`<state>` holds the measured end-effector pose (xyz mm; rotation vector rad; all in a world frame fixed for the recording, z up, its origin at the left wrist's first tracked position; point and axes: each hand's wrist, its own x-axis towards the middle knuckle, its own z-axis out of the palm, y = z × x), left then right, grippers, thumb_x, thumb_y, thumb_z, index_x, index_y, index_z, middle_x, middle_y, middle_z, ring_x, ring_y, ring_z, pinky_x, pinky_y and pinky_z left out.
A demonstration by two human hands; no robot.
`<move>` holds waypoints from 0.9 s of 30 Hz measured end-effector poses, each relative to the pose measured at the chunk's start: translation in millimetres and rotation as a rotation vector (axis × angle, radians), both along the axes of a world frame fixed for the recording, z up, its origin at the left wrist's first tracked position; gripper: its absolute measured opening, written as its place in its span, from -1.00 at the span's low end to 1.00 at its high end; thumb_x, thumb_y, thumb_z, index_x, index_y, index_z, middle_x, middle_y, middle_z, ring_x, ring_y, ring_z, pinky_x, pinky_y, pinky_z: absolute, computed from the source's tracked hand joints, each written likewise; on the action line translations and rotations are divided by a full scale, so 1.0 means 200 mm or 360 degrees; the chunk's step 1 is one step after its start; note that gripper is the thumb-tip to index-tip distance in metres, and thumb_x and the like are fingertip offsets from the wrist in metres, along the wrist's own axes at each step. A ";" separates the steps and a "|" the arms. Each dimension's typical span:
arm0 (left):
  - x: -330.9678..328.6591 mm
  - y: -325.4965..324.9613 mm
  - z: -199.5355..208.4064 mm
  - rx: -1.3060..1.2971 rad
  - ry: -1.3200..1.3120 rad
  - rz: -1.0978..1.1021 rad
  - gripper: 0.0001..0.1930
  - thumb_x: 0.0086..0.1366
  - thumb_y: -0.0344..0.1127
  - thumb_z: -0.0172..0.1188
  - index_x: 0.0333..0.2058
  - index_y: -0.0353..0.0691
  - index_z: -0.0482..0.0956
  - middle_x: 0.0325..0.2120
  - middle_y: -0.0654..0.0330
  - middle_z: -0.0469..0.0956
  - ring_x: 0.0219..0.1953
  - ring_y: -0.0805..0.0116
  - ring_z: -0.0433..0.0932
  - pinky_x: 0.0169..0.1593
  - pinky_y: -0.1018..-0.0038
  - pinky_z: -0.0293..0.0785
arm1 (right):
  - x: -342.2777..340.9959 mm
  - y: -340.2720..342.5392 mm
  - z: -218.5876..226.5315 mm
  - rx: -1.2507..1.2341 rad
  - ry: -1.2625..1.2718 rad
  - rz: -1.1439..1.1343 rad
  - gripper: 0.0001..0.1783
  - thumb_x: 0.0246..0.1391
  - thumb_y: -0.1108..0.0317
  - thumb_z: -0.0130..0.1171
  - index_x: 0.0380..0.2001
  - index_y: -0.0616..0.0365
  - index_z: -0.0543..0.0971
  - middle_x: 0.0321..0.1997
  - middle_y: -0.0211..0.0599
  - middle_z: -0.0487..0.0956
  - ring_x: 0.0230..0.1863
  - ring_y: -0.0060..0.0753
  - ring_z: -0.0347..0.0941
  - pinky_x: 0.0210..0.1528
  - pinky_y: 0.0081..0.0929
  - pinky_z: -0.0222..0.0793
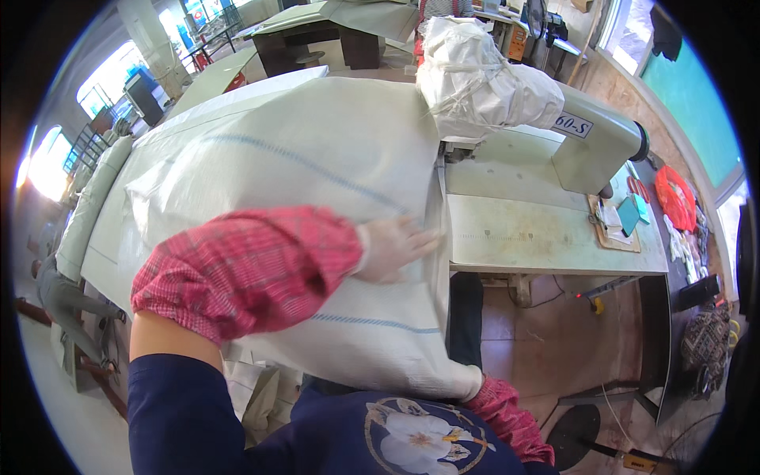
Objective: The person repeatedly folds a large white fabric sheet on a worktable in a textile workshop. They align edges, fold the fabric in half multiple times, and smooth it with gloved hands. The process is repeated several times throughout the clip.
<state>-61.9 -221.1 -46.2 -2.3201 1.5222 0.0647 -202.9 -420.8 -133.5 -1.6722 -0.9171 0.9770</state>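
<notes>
A large white woven plastic sheet (317,190) with blue stripes covers the table and hangs toward my lap. My left hand (393,248), in a pale glove and a red checked sleeve, lies flat on it with fingers stretched toward its right edge. Low down, my gloved right hand (469,381) grips the sheet's near corner; its fingers are mostly hidden. The sheet's right edge runs up to the needle end of a sewing machine (598,146), whose head is wrapped in white plastic (475,87).
Right of the sheet is the machine's worn bed (546,229). It carries a clipboard (613,226), a teal box (630,215) and red-handled scissors (637,188). A red plastic bag (675,198) lies farther right. Another person (75,305) bends at the far left.
</notes>
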 end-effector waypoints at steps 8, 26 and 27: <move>-0.11 0.08 -0.33 -0.0560 0.0210 0.0341 -0.42 0.29 -0.04 0.03 0.18 -0.31 0.32 -0.02 -0.02 0.42 -0.05 0.06 0.45 0.07 0.19 0.30 | 0.15 -0.08 0.12 0.0062 -0.0338 -0.1940 -0.58 0.22 0.23 0.12 -0.02 0.39 0.52 -0.19 -0.22 0.62 -0.25 -0.50 0.50 -0.19 -0.48 0.43; -0.10 -0.03 -0.34 -0.0035 0.0034 -0.0370 -0.55 0.21 -0.22 0.03 0.12 0.24 0.45 -0.14 0.25 0.42 -0.07 0.23 0.44 -0.03 0.23 0.36 | 0.17 0.06 -0.09 -0.1412 -0.1145 -0.0878 -0.28 0.11 0.31 -0.03 0.27 0.52 0.12 -0.58 0.03 0.60 -0.61 -0.02 0.57 -0.55 -0.06 0.45; -0.09 -0.03 -0.34 -0.0026 0.0015 -0.0493 -0.55 0.20 -0.24 0.04 0.11 0.19 0.46 -0.12 0.25 0.42 -0.04 0.23 0.43 0.00 0.24 0.36 | 0.19 0.07 -0.09 -0.1386 -0.1140 -0.0883 -0.28 0.11 0.31 -0.03 0.27 0.52 0.12 -0.56 0.04 0.61 -0.60 -0.02 0.57 -0.54 -0.06 0.45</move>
